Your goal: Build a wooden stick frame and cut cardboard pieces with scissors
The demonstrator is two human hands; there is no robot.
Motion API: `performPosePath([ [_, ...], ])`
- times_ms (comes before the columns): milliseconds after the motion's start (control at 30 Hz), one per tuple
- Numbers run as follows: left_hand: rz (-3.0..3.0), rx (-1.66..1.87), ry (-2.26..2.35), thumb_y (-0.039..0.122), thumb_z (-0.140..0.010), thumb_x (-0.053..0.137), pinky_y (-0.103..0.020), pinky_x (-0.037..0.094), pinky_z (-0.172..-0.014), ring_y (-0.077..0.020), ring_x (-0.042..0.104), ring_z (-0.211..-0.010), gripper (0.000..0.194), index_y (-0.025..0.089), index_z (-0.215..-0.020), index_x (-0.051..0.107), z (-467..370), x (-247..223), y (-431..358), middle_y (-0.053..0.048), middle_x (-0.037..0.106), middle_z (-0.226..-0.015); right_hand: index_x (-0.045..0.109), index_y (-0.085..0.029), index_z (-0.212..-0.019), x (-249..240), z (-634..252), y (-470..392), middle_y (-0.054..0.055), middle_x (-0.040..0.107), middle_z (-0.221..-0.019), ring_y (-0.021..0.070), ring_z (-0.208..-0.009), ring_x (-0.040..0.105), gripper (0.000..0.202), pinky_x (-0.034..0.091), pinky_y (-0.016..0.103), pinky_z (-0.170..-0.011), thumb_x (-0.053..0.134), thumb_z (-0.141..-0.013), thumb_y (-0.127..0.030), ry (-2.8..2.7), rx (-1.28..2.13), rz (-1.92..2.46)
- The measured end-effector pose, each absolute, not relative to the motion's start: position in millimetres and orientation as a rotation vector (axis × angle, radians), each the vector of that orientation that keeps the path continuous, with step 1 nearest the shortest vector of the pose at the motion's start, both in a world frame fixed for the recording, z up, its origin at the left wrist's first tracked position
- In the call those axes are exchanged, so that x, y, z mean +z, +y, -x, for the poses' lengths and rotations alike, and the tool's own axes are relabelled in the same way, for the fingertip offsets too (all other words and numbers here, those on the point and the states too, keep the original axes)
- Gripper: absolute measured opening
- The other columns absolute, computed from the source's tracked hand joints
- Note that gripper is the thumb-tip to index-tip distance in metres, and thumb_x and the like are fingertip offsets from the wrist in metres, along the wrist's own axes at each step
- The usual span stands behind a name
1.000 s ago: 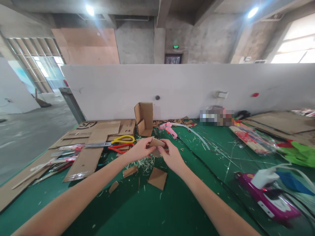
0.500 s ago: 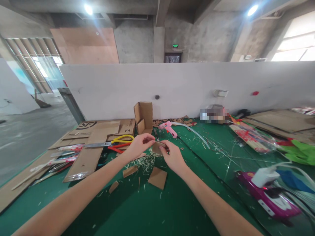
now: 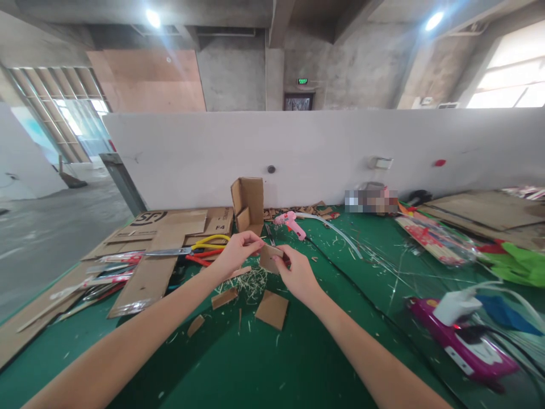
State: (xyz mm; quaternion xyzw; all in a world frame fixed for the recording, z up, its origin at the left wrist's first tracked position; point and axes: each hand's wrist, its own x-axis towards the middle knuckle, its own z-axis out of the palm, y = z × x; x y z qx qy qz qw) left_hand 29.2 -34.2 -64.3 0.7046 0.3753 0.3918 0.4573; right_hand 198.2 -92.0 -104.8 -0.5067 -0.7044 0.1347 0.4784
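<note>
My right hand (image 3: 298, 274) pinches a small flat piece of cardboard (image 3: 269, 261) between thumb and fingers, tilted up above the table. At its upper left corner, the closed fingertips of my left hand (image 3: 239, 253) meet the same piece; their exact hold is partly hidden. Below lies a square cardboard piece (image 3: 272, 309), with a smaller cardboard scrap (image 3: 224, 297) to its left. A heap of pale shavings (image 3: 251, 284) spreads under my hands. Just behind them stands a folded cardboard form (image 3: 251, 201), beside a pink glue gun (image 3: 290, 224).
Yellow-handled scissors (image 3: 210, 243) and orange-handled pliers (image 3: 204, 259) lie left, by cardboard sheets (image 3: 149, 278). The glue gun's black cable (image 3: 357, 292) crosses the green table (image 3: 238, 369). A purple power strip (image 3: 468, 346) sits at right. A white partition (image 3: 204, 153) stands behind.
The held cardboard piece has turned so that more of its flat face shows, and it has shifted slightly left. Both hands have moved slightly left with it.
</note>
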Motion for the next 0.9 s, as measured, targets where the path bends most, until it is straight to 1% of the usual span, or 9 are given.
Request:
performPosePath([
  [167,-1.704,0.984,0.898,0.037,-0.074,0.063,-0.023,0.046,-0.064,-0.0106,0.054,-0.063,0.023,0.014,-0.075,0.058,-30.4,-66.9,-34.1,0.001,0.057,-0.066,0.059,-0.020,-0.095,-105.2,-195.5,-93.2,0.002,0.061,-0.076,0.0152,-0.066,0.055,0.016,0.041,0.024,-0.060,0.045,-0.087,-0.024,-1.719,0.341,1.228],
  [333,-1.626,0.987,0.894,0.044,-0.077,0.057,-0.026,0.048,-0.068,-0.0139,0.060,-0.073,0.028,0.016,-0.082,0.058,-27.9,-72.3,-27.3,-0.003,0.063,-0.082,0.059,-0.020,-0.095,-106.0,-196.4,-93.9,0.001,0.061,-0.076,0.0150,-0.065,0.054,0.016,0.040,0.024,-0.059,0.046,-0.085,-0.023,-1.715,0.338,1.263],
  [500,-1.927,0.927,1.019,0.046,-0.079,0.052,-0.026,0.045,-0.061,-0.0167,0.060,-0.067,0.030,0.016,-0.078,0.055,-24.6,-72.8,-22.8,-0.002,0.062,-0.071,0.059,-0.020,-0.093,-104.9,-197.0,-95.2,0.001,0.062,-0.075,0.0144,-0.064,0.054,0.015,0.039,0.024,-0.058,0.046,-0.085,-0.023,-1.719,0.320,1.274],
  [633,-2.429,0.880,1.252,0.048,-0.084,0.044,-0.026,0.037,-0.055,-0.0163,0.053,-0.059,0.035,0.018,-0.068,0.054,-18.8,-69.4,-24.7,-0.001,0.058,-0.064,0.054,-0.020,-0.109,-108.7,-198.2,-93.4,0.002,0.063,-0.077,0.0149,-0.064,0.056,0.025,0.042,0.026,-0.060,0.047,-0.086,-0.025,-1.726,0.342,1.348],
  [667,-2.520,0.842,1.276,0.046,-0.085,0.041,-0.027,0.036,-0.055,-0.0168,0.053,-0.060,0.035,0.019,-0.069,0.055,-17.0,-68.1,-25.1,-0.002,0.059,-0.066,0.052,-0.020,-0.114,-110.1,-198.6,-93.2,0.003,0.063,-0.082,0.0159,-0.068,0.057,0.030,0.044,0.027,-0.064,0.048,-0.085,-0.025,-1.751,0.331,1.365],
  [733,-2.616,0.792,1.277,0.039,-0.087,0.038,-0.027,0.036,-0.059,-0.0181,0.055,-0.067,0.030,0.019,-0.076,0.058,-14.0,-65.6,-25.4,-0.005,0.062,-0.078,0.051,-0.019,-0.119,-112.6,-199.2,-93.5,0.007,0.063,-0.099,0.0197,-0.084,0.057,0.037,0.045,0.033,-0.076,0.052,-0.083,-0.024,-1.822,0.244,1.372],
  [800,-2.629,0.784,1.303,0.033,-0.087,0.038,-0.027,0.037,-0.061,-0.0191,0.057,-0.075,0.025,0.021,-0.083,0.059,-12.0,-63.0,-25.3,-0.005,0.063,-0.087,0.051,-0.018,-0.121,-113.9,-199.6,-94.3,0.011,0.056,-0.115,0.0240,-0.103,0.051,0.040,0.041,0.039,-0.088,0.055,-0.081,-0.023,-1.868,0.120,1.354],
  [867,-2.614,0.789,1.408,0.036,-0.085,0.044,-0.027,0.036,-0.059,-0.0202,0.058,-0.074,0.021,0.021,-0.079,0.059,-10.9,-60.1,-25.3,-0.005,0.064,-0.084,0.050,-0.019,-0.122,-112.5,-200.3,-94.4,0.012,0.052,-0.121,0.0258,-0.110,0.047,0.042,0.038,0.043,-0.094,0.056,-0.080,-0.022,-1.859,0.052,1.339],
  [900,-2.614,0.784,1.474,0.041,-0.083,0.047,-0.028,0.035,-0.058,-0.0208,0.058,-0.072,0.024,0.021,-0.074,0.058,-10.5,-58.5,-25.3,-0.005,0.063,-0.079,0.050,-0.019,-0.122,-110.2,-201.1,-93.9,0.012,0.051,-0.121,0.0254,-0.110,0.047,0.042,0.039,0.043,-0.094,0.055,-0.080,-0.021,-1.838,0.050,1.325],
])
